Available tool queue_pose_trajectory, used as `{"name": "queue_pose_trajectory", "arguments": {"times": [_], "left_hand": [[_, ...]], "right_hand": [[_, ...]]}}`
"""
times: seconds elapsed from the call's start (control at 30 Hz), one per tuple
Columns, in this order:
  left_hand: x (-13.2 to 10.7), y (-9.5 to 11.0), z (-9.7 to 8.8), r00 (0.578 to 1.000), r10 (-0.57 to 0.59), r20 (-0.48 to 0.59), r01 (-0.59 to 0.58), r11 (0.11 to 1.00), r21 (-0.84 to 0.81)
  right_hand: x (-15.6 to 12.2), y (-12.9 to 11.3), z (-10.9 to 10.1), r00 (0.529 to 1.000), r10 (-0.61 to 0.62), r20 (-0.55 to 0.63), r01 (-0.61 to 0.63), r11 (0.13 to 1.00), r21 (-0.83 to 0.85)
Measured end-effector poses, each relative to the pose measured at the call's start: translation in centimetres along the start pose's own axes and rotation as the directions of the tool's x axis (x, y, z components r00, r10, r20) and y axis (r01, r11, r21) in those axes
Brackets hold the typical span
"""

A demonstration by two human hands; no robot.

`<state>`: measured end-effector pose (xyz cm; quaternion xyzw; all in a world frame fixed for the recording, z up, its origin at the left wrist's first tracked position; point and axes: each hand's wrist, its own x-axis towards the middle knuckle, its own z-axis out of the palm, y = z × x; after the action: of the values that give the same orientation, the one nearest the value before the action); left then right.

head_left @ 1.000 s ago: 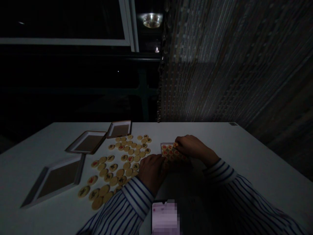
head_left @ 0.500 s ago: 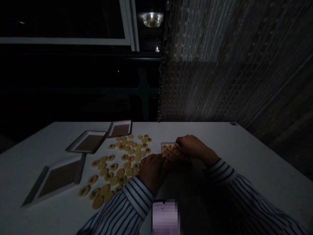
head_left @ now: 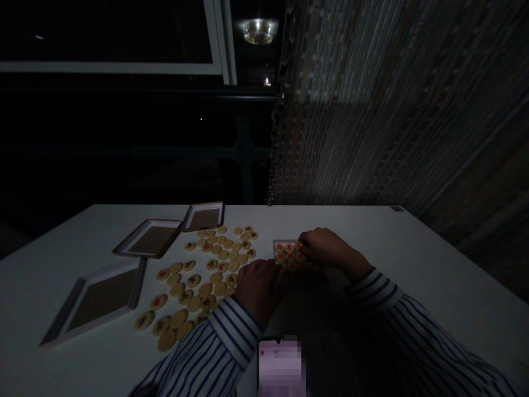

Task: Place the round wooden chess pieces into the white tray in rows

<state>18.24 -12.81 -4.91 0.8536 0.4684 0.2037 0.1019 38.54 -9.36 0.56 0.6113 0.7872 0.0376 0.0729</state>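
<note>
A small open box (head_left: 274, 246) holds rows of round Chinese chess pieces (head_left: 291, 256) with red characters facing up. My left hand (head_left: 258, 286) is curled over the box's left side, its fingertips beside the pieces. At the far right corner, my right hand (head_left: 328, 249) has its bent fingers down on a red-marked piece (head_left: 298, 245). The near part of the box lies in dark shadow, so its contents there are hard to make out. Many loose wooden pieces (head_left: 216, 264) are spread left of my left hand, some showing black or red characters, others blank.
Three shallow trays or lids line the left: a near one (head_left: 138, 281), a middle one (head_left: 176, 234) and a far one (head_left: 222, 216). A lit phone (head_left: 279, 366) lies at the white table's (head_left: 417, 264) near side. A bead curtain (head_left: 351, 110) hangs behind.
The view has shifted very slightly. Both hands stay at the box in nearly the same pose, and the loose pieces and trays lie as before.
</note>
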Motion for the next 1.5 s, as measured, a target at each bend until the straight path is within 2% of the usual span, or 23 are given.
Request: {"name": "queue_pose_trajectory", "arguments": {"times": [0.33, 0.73, 1.5], "left_hand": [[0.00, -0.06, -0.02, 1.000, 0.007, -0.010, -0.007, 1.000, -0.004], [-0.07, -0.18, 0.14, 1.000, 0.019, 0.000, -0.019, 1.000, 0.008], [-0.01, 0.09, -0.14, 1.000, 0.007, 0.016, -0.007, 1.000, 0.021]], "right_hand": [[-0.18, 0.00, -0.35, 1.000, -0.022, -0.018, 0.022, 1.000, -0.016], [-0.27, -0.38, -0.65, 0.999, -0.020, 0.026, 0.020, 1.000, -0.010], [-0.50, -0.44, -0.88, 0.999, -0.035, 0.030, 0.035, 0.999, -0.012]]}}
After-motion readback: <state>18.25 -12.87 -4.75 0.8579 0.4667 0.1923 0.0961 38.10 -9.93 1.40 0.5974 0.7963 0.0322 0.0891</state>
